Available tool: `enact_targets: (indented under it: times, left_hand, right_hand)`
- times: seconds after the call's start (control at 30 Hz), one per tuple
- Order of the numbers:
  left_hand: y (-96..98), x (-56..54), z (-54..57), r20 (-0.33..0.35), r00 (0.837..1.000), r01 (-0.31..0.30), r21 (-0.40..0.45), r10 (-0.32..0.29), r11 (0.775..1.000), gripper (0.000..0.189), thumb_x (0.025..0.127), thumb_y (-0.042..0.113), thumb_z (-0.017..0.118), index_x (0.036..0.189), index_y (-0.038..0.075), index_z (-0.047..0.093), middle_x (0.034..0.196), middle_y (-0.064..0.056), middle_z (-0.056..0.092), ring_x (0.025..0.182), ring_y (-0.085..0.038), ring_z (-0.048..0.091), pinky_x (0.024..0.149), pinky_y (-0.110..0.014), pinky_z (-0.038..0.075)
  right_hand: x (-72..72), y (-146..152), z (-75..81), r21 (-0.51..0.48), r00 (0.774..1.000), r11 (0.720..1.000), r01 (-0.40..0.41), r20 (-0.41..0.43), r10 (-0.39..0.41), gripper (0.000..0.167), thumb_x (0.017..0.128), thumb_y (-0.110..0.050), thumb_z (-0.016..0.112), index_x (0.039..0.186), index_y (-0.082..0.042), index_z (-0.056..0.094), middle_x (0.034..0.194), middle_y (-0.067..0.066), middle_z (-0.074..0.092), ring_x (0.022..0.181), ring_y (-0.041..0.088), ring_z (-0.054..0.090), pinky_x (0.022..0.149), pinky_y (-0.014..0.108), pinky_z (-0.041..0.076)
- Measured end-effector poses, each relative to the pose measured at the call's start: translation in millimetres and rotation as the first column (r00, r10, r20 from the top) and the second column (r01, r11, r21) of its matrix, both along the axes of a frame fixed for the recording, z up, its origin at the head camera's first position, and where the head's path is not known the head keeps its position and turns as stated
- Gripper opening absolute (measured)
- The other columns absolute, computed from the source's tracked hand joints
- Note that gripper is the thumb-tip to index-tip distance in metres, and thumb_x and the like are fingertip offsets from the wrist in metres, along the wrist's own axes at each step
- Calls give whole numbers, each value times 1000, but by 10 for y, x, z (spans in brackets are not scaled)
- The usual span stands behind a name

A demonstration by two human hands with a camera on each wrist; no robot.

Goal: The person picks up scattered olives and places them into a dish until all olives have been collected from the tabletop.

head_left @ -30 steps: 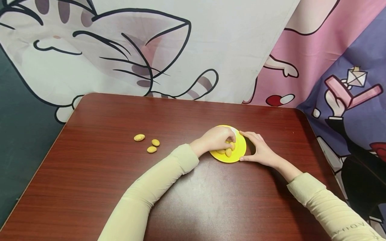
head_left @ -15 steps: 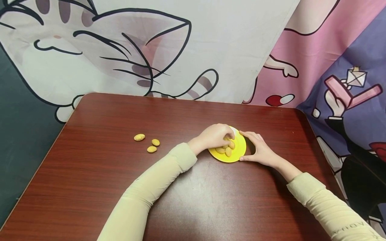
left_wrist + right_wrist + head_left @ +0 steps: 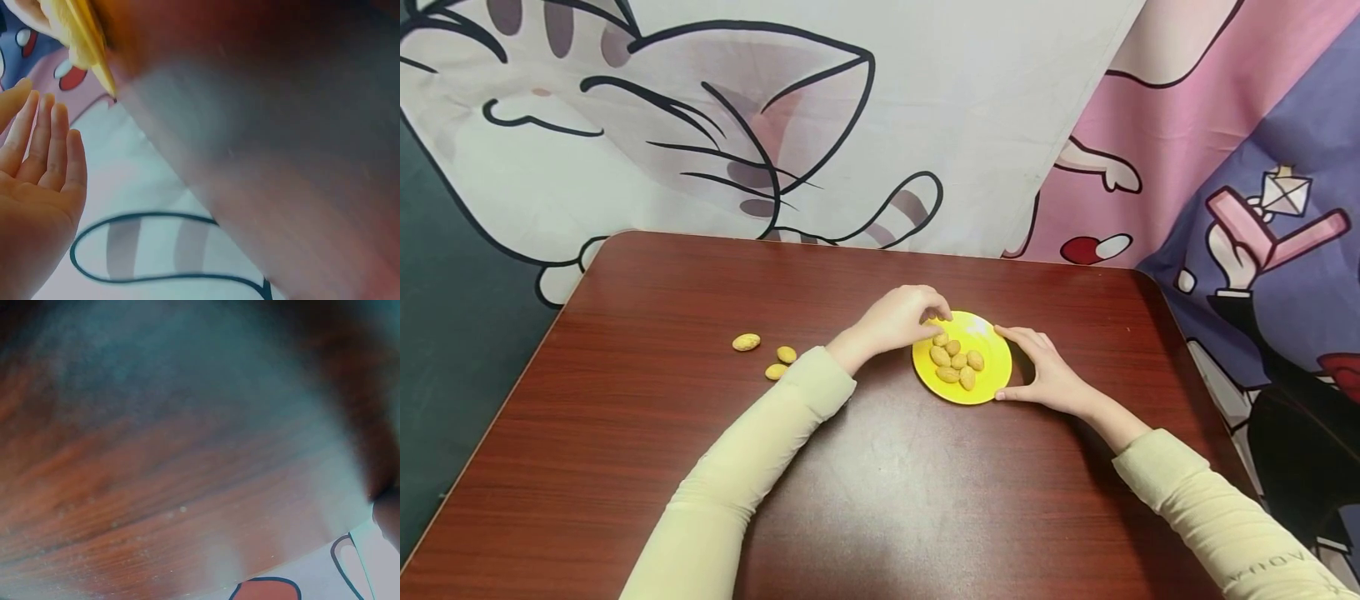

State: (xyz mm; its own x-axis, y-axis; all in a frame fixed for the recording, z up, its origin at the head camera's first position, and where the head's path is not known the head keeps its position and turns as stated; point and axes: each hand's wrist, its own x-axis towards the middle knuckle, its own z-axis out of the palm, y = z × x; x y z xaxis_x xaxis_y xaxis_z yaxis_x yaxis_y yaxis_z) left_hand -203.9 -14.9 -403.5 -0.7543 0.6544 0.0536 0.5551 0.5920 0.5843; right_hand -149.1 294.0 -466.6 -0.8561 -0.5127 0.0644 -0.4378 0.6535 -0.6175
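Observation:
A round yellow plate (image 3: 994, 358) lies on the table right of centre, bearing several yellow, rough-skinned, nut-like ovals (image 3: 959, 361) grouped on its left half. My right hand (image 3: 1048, 375) holds the plate's right rim between its thumb, at the near side, and its fingers, at the far side. At the upper left rim hovers my left hand (image 3: 901, 321), nothing visible in it. In the left wrist view that left hand (image 3: 47, 181) shows extended fingers and a bare palm. Three more nut-like ovals (image 3: 747, 342) lie on the table to the left, one partly behind the left sleeve.
The brown wooden table (image 3: 865, 517) has rounded far corners. Behind it hangs a white cloth (image 3: 1000, 125) with a cat drawing, and a pink and blue printed cloth (image 3: 1195, 150) is at the right. The right wrist view shows mainly blurred tabletop (image 3: 156, 487).
My left hand has lifted from the plate and drawn back to the left, its fingers loosening and uncovering the nut-like ovals there. The right hand and the plate stay nearly still.

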Motion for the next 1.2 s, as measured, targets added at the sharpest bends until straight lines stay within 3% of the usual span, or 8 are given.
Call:
enact_targets:
  times: [0.3, 0.7, 1.2]
  left_hand:
    - [-400, -40, 91, -11, 997, -76, 54, 77, 996, 21, 97, 11, 77, 117, 8, 78, 117, -6, 78, 111, -22, 72, 103, -35, 57]
    - [-925, -24, 117, -16, 982, -187, 80, 188, 979, 21, 95, 9, 78, 115, 6, 78, 115, -10, 77, 107, -26, 71, 99, -41, 57]
    - [-1477, 101, -41, 22, 952, -305, 104, 304, 947, 20, 96, 9, 77, 116, 4, 77, 115, -12, 76, 104, -28, 70, 97, -46, 57]
  right_hand:
    - [9, 2, 2, -6, 1000, 1000, 9, 14, -9, 105, 71, -24, 99, 158, -3, 44, 152, 22, 50, 139, 42, 39, 111, 60, 31]
    - [10, 7, -1, -8, 1000, 1000, 4, 8, -4, 104, 72, -25, 99, 158, -3, 45, 152, 22, 51, 138, 42, 39, 110, 59, 31]
    - [-1, 14, -20, -4, 1000, 1000, 5, 5, -5, 106, 71, -26, 99, 158, -4, 44, 151, 22, 51, 138, 42, 40, 110, 58, 31]
